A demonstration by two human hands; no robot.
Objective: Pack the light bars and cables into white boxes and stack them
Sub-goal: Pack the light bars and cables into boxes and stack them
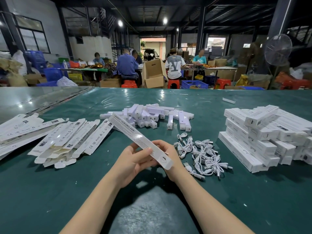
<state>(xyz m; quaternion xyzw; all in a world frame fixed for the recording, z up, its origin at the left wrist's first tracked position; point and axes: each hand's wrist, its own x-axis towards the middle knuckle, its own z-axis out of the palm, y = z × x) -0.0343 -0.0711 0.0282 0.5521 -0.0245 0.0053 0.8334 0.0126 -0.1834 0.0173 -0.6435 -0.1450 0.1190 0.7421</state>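
A long white box (pixel 128 130) marked SMART SENSOR LAMP slants from the upper left down to the lower right above the green table (pixel 50 191). My left hand (pixel 135 159) grips it from below, thumb on top. My right hand (pixel 166 149) holds its near end, mostly behind the box. A pile of flat unfolded boxes (pixel 67 141) lies to the left. White light bars (pixel 152 115) are heaped at the centre back. A tangle of white cables (pixel 200 154) lies right of my hands. Packed boxes (pixel 263 135) are stacked at the right.
More flat cartons (pixel 18 130) spread toward the left edge. A small white scrap (pixel 228 100) lies at the back right of the table. Beyond the table, several people sit at workbenches among cardboard cartons (pixel 153 75), red stools and blue crates. A standing fan (pixel 277 49) is at right.
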